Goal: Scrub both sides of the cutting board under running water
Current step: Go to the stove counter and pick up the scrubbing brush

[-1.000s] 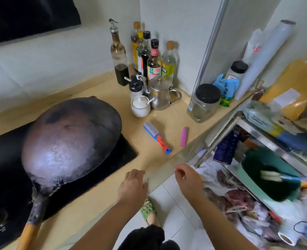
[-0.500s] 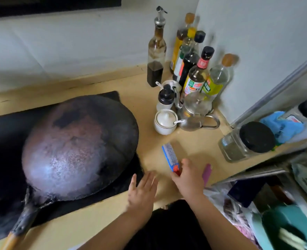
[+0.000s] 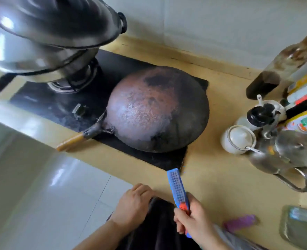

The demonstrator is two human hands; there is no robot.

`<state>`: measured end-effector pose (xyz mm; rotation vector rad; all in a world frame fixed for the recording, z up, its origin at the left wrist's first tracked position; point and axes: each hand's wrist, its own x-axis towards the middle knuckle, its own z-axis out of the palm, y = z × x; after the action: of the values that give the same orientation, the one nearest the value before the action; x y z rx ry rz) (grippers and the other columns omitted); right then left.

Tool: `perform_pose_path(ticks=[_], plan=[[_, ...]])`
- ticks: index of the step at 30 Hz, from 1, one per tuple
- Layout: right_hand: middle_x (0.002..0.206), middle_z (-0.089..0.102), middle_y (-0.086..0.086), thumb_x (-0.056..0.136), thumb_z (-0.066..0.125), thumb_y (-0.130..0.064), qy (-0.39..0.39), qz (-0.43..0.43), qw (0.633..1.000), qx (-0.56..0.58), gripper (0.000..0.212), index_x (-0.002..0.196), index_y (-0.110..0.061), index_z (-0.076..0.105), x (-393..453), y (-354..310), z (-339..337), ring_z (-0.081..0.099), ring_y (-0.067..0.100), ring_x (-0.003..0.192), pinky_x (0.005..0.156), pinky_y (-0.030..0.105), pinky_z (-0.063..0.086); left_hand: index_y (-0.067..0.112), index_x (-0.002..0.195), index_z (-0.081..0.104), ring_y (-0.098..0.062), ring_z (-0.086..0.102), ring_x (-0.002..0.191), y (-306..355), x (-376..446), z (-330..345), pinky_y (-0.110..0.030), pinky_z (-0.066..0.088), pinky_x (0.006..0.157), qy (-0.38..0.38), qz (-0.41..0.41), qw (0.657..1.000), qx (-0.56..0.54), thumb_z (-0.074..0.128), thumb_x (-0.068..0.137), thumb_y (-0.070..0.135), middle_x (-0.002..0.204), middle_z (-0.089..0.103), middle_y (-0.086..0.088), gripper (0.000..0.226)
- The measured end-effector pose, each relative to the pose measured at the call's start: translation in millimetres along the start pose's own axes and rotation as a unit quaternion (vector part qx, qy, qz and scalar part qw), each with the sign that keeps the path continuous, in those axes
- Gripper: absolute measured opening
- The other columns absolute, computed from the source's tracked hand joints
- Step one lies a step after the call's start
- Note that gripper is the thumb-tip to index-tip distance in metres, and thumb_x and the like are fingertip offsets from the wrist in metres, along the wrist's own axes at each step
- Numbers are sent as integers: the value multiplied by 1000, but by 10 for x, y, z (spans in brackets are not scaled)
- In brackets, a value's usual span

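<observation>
Brush (image 3: 178,188) gripped by right hand (image 3: 194,220) over counter edge (image 3: 113,159), beside wok (image 3: 158,109)

A tan counter (image 3: 219,179) carries a black hob (image 3: 113,73). Right of the hob stand a white jar (image 3: 238,139), a steel pot (image 3: 284,154) and bottles (image 3: 293,69); a purple lighter (image 3: 240,221) lies nearer.

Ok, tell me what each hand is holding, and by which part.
The right hand holds the blue scrub brush by its orange-and-blue handle end, bristle head pointing away. The left hand holds nothing; it rests on dark fabric at the counter edge.
</observation>
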<state>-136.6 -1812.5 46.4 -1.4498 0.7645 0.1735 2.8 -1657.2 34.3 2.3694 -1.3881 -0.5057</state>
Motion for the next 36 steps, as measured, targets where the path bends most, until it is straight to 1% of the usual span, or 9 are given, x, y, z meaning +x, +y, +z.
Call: perform_pose_path(ticks=[2,5,7,10,13,19,23,30,36], plan=[[53,56,6,81,52,2,-88,3,994,-72,15,87,-12,53,77,-46,181,51,21,39,42,24,40,17,88,66,-21,63,89,-141,-337,12,-29,52,67,-69,-137,988,-1,39,85,21,93,64,2,27],[54,55,1,78,51,-4,-187,29,971,-145,21,80,-25,55,269,-81,489,47,18,40,42,22,37,21,103,57,-27,55,108,-399,-805,146,-35,47,83,-163,-339,926,-14,37,89,24,114,57,-4,25],[53,56,1,77,52,-7,-224,29,951,-209,15,79,-21,54,430,-64,732,46,16,39,40,21,36,23,97,55,-31,57,106,-575,-1116,198,-34,45,81,-198,-417,886,-54,38,88,28,114,60,-8,20],[49,54,2,78,52,-2,-257,43,932,-254,14,83,-14,56,688,-8,1183,43,14,34,36,20,33,25,110,58,-28,58,107,-844,-1583,220,-30,44,81,-200,-489,842,-106,42,87,33,118,61,-4,29],[46,51,2,79,50,3,-243,75,928,-272,12,88,-4,55,924,36,1772,38,16,33,37,20,29,27,113,57,-24,57,110,-1150,-2052,179,-30,44,84,-155,-535,820,-130,42,88,38,121,60,1,31],[53,47,6,82,46,2,-218,85,925,-298,9,82,-6,50,1198,-43,3208,35,16,37,42,24,29,19,113,59,-25,58,107,-1962,-3065,-134,-32,47,87,-64,-598,775,-194,42,93,35,117,63,-4,30],[53,43,7,86,46,5,-251,85,911,-315,11,85,-6,50,1307,-218,4148,33,15,37,38,20,29,20,115,58,-23,57,107,-2505,-3660,-380,-29,43,83,-9,-626,747,-225,42,93,36,119,62,-3,31],[58,51,4,96,45,-1,-311,42,897,-310,11,90,-8,52,1592,-722,5448,41,12,40,38,23,36,16,113,59,-25,57,108,-3399,-3947,-657,-30,46,86,-8,-618,731,-291,40,95,32,118,62,-6,30],[63,47,5,96,43,-5,-344,9,873,-346,13,88,-8,53,2287,-1184,6549,33,9,39,36,19,26,14,108,61,-30,57,107,-4447,-3871,-1145,-33,48,88,-6,-620,728,-295,40,94,32,116,64,-8,31]])
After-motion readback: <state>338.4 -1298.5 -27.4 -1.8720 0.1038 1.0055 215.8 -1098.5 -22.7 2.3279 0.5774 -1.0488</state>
